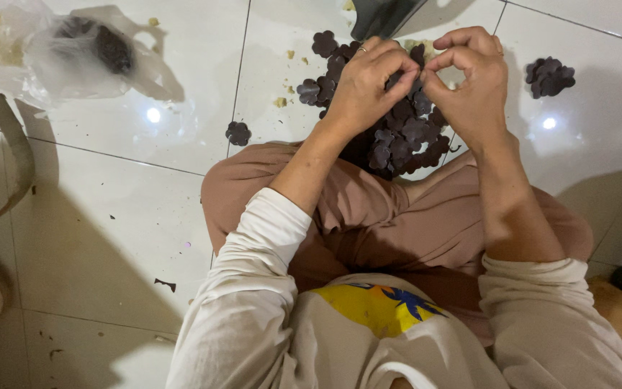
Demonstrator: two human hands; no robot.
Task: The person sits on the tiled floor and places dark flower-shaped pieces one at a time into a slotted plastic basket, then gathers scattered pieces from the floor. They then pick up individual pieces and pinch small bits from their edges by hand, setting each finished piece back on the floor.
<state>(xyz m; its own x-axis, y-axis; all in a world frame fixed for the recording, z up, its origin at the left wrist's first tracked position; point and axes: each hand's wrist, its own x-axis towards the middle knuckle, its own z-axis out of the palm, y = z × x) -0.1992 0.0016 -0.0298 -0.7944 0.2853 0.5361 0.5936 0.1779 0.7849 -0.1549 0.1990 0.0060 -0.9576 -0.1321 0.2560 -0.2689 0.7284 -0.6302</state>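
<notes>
I sit cross-legged on a white tiled floor. A heap of dark purple flower-shaped cutouts [404, 133] lies in front of my knees. My left hand [368, 86] and my right hand [469, 79] meet above the heap, their fingertips pinched together on one small dark flower piece [417, 75]. Most of that piece is hidden by my fingers. A ring shows on my left hand.
A second small cluster of flower cutouts [550, 76] lies to the right, and a single one [238, 133] to the left. A crumpled clear plastic bag [73, 54] with dark contents sits at the far left. A dark flat object [383, 16] lies beyond the heap.
</notes>
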